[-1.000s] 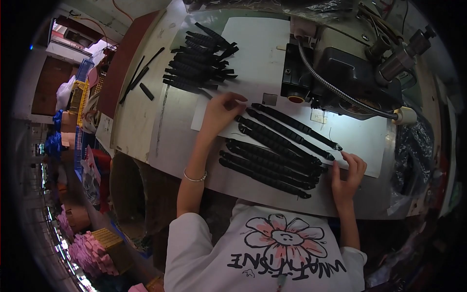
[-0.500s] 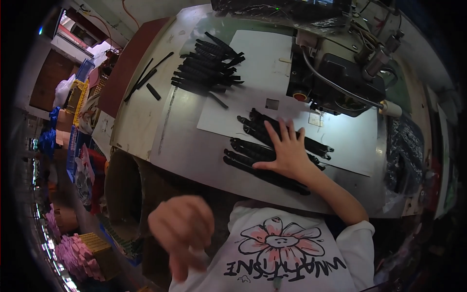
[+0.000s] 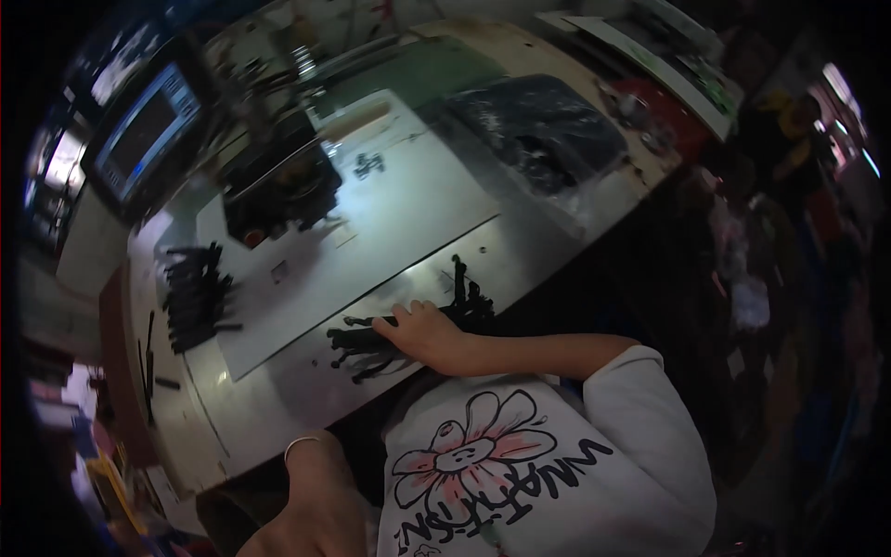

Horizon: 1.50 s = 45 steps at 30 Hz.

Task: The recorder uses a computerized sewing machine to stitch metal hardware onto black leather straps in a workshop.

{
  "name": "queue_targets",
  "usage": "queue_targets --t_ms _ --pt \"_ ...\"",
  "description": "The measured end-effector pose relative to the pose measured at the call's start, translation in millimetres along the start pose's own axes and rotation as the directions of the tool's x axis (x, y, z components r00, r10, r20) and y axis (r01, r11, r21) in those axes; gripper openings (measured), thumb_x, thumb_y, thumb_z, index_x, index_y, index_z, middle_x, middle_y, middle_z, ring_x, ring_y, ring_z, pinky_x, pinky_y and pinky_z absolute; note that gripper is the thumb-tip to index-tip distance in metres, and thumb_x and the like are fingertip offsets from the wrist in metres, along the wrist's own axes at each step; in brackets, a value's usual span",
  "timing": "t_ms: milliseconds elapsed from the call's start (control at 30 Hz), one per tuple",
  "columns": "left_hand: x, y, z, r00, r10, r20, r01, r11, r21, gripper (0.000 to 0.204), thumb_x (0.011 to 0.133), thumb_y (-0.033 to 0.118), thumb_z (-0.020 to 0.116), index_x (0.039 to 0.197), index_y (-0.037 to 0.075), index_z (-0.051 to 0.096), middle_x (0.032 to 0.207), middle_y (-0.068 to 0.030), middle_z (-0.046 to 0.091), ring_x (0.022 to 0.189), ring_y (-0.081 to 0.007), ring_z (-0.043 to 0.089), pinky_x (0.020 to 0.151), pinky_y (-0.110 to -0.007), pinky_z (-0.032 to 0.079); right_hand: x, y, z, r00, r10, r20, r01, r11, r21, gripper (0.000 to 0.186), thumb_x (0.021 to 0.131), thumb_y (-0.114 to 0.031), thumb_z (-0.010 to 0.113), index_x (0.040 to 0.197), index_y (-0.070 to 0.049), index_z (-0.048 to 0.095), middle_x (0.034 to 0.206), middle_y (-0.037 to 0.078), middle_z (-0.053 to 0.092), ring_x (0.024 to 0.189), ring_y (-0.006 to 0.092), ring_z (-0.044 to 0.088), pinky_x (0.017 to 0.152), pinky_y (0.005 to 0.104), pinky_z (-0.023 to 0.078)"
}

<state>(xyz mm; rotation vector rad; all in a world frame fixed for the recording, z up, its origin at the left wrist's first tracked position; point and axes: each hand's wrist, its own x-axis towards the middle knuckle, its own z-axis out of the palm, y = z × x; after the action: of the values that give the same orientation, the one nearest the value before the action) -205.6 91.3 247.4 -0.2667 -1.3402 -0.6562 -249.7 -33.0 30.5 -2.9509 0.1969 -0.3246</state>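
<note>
The right hand (image 3: pixel 422 334) lies flat, palm down and fingers spread, on a loose bunch of black strips (image 3: pixel 394 343) at the near edge of the bench (image 3: pixel 306 390). It presses on the strips and does not close around them. Some strips stick out from under the fingers toward the left, and a few stand up beyond the hand, toward the middle of the bench. The left hand (image 3: pixel 306 524) is low in the picture, off the bench and close to the body, with a thin bracelet (image 3: pixel 302 444) on the wrist. The fingers are cut by the lower border, so I cannot tell if this hand is closed or loose, or if it holds something.

The bench top is grey metal and shines under a strong light. A big white sheet (image 3: pixel 371 232) covers its middle part. Near the left end of the bench there is a second heap of black strips (image 3: pixel 195 297), well apart from the hand, and some single strips lie at the left edge. At the far side of the white sheet stands a black sewing machine (image 3: pixel 278 181), and behind it, at the far left corner, a tilted screen (image 3: pixel 144 130). Toward the right end of the bench lies a dark bundle in clear plastic (image 3: pixel 543 135).

The person wears a white shirt (image 3: pixel 538 464) with a flower print. The room around the bench is dark and crowded; on the right side only blurred coloured shapes are visible
</note>
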Motion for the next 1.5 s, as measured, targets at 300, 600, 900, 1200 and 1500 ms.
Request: queue_targets --t_ms 300,600,900,1200,1500 --pt "-55 -12 -52 0.908 -0.379 -0.178 0.411 0.888 0.208 0.042 0.080 0.035 0.066 0.050 0.012 0.049 0.045 0.0046 0.047 0.042 -0.0075 0.041 0.055 -0.021 0.035 -298 117 -4 0.689 0.724 -0.044 -0.706 0.684 0.184 0.058 0.068 0.004 0.060 0.122 -0.005 0.043 0.100 0.016 0.051 0.086 0.0318 0.054 0.075 0.0392 0.046" --pt "-84 -38 -80 0.790 -0.510 -0.340 0.612 0.648 0.453 0.057 0.084 0.053 0.050 0.050 0.009 0.059 0.042 0.0011 0.049 0.039 -0.0118 0.045 0.056 -0.029 0.038 -371 130 87 0.510 0.841 -0.183 -0.823 0.538 0.182 0.055 0.071 -0.005 0.064 0.123 -0.007 0.045 0.116 0.017 0.050 0.108 0.0332 0.047 0.091 0.0446 0.037" --pt "-95 -63 -62 0.693 -0.711 -0.118 0.665 0.568 0.484 0.018 0.073 0.026 0.064 0.069 0.008 0.066 0.056 0.0014 0.051 0.057 -0.0177 0.050 0.067 -0.031 0.040 -67 214 -54 0.629 0.377 -0.680 -0.290 0.925 0.245 0.016 0.080 0.002 0.052 0.095 0.000 0.057 0.089 0.012 0.053 0.084 0.0301 0.054 0.072 0.0348 0.045" --pt "-156 -6 -62 0.632 -0.530 -0.565 0.764 0.550 0.338 0.017 0.079 0.017 0.061 0.070 0.003 0.064 0.064 -0.0050 0.056 0.063 -0.0149 0.051 0.063 -0.028 0.040 109 195 -30 0.893 0.026 -0.449 0.095 0.965 0.244 0.019 0.078 -0.012 0.059 0.095 -0.003 0.061 0.099 0.014 0.056 0.098 0.0304 0.051 0.085 0.0395 0.041" --pt "-158 110 -114 0.523 -0.170 -0.835 0.718 -0.441 0.539 0.010 0.077 0.016 0.067 0.083 0.007 0.065 0.084 -0.0049 0.061 0.083 -0.0192 0.057 0.074 -0.030 0.044 174 197 44 0.905 -0.053 -0.422 0.228 0.898 0.376 0.008 0.074 0.003 0.057 0.081 0.008 0.058 0.093 0.023 0.056 0.092 0.0396 0.051 0.084 0.0411 0.040"
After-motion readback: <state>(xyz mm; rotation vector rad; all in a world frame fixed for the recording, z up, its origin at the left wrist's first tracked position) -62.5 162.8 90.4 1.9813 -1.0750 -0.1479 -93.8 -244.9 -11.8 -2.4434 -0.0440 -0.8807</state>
